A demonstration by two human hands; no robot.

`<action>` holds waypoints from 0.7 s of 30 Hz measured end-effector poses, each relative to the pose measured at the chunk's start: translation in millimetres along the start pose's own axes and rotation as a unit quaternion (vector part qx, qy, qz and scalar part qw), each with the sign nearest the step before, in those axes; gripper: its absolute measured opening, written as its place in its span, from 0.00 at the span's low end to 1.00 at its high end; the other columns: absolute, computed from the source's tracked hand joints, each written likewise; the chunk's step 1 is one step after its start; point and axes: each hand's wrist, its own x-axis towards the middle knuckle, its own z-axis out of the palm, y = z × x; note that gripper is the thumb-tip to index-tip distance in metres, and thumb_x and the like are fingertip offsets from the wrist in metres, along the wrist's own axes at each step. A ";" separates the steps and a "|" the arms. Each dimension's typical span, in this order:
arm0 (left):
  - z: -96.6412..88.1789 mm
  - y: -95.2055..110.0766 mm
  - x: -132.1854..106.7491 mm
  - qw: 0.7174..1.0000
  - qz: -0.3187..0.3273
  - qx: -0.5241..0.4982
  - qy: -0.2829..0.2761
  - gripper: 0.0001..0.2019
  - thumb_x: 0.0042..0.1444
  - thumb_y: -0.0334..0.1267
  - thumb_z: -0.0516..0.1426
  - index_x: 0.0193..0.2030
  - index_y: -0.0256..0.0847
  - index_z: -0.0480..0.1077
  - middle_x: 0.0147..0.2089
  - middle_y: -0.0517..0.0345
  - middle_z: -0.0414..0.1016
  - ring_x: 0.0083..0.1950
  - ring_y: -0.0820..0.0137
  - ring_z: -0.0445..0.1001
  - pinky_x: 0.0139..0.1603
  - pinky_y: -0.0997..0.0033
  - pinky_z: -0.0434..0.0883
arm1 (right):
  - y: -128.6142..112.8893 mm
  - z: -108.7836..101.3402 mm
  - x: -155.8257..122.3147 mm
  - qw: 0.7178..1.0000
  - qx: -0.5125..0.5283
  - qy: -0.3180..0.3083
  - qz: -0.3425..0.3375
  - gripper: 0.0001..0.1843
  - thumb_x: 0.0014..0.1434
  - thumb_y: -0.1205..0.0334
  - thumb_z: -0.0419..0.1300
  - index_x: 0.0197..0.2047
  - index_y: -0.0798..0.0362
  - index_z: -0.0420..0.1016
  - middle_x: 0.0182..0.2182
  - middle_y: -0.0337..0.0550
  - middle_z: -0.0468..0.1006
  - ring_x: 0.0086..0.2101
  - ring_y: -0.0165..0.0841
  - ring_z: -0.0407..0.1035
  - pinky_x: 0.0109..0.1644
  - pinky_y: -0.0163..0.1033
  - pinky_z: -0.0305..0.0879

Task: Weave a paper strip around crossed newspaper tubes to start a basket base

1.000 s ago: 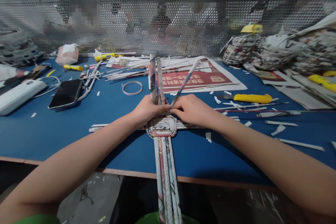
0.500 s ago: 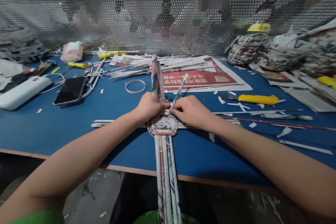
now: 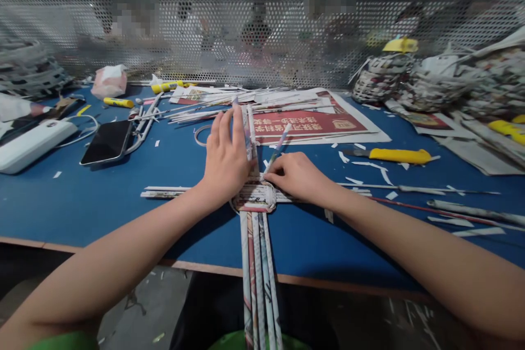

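A cross of rolled newspaper tubes (image 3: 257, 251) lies over the table's front edge, with a woven rounded-square centre (image 3: 256, 197). My left hand (image 3: 227, 158) rests against the upright far tubes (image 3: 251, 126), its fingers stretched out and pointing away from me. Just right of them my right hand (image 3: 293, 172) pinches a single paper tube (image 3: 280, 142) close to the far edge of the woven centre. The free end of that tube slants up and to the right. Part of the far tubes is hidden behind my left hand.
On the blue table (image 3: 184, 240), a yellow-handled knife (image 3: 400, 156) lies right among paper scraps. A phone (image 3: 107, 142) and white power bank (image 3: 36, 145) are left. Loose paper tubes cover a red printed sheet (image 3: 328, 123). Paper baskets (image 3: 379, 79) stand against the perforated metal screen (image 3: 262, 38).
My left hand has opened from its grip near the weave, with its fingers now extended along the far tubes. The right hand still pinches the slanting tube in nearly the same place.
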 end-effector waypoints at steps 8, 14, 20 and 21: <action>13.5 4.1 -13.5 0.951 -0.030 0.034 -0.304 0.43 0.53 0.60 0.36 0.62 0.20 0.35 0.65 0.31 0.26 0.65 0.50 0.28 0.61 0.48 0.43 | -1.2 -4.8 3.9 0.998 0.033 -0.029 0.039 0.08 0.47 0.70 0.53 0.24 0.55 0.73 0.23 0.40 0.75 0.23 0.26 0.63 0.26 0.31 0.51; 11.5 5.7 -12.4 0.954 -0.029 0.036 -0.296 0.40 0.55 0.56 0.37 0.62 0.20 0.37 0.65 0.31 0.30 0.65 0.51 0.28 0.60 0.48 0.44 | 5.4 -0.5 10.9 0.996 0.056 -0.022 0.062 0.11 0.51 0.62 0.53 0.22 0.54 0.73 0.22 0.40 0.74 0.22 0.26 0.62 0.24 0.32 0.50; 12.0 -0.7 -18.9 0.974 0.060 0.020 -0.216 0.27 0.58 0.37 0.39 0.63 0.28 0.40 0.66 0.40 0.30 0.65 0.52 0.25 0.60 0.47 0.42 | 12.4 3.5 11.3 0.996 0.081 -0.017 0.035 0.08 0.48 0.62 0.55 0.24 0.54 0.74 0.24 0.39 0.76 0.25 0.28 0.66 0.28 0.32 0.54; 11.5 -1.8 -20.6 0.977 0.092 0.017 -0.189 0.26 0.57 0.33 0.39 0.63 0.30 0.40 0.67 0.43 0.30 0.65 0.55 0.23 0.61 0.47 0.41 | 13.0 4.0 10.9 0.996 0.081 -0.015 0.030 0.08 0.48 0.63 0.55 0.24 0.54 0.74 0.25 0.40 0.76 0.25 0.28 0.66 0.28 0.32 0.54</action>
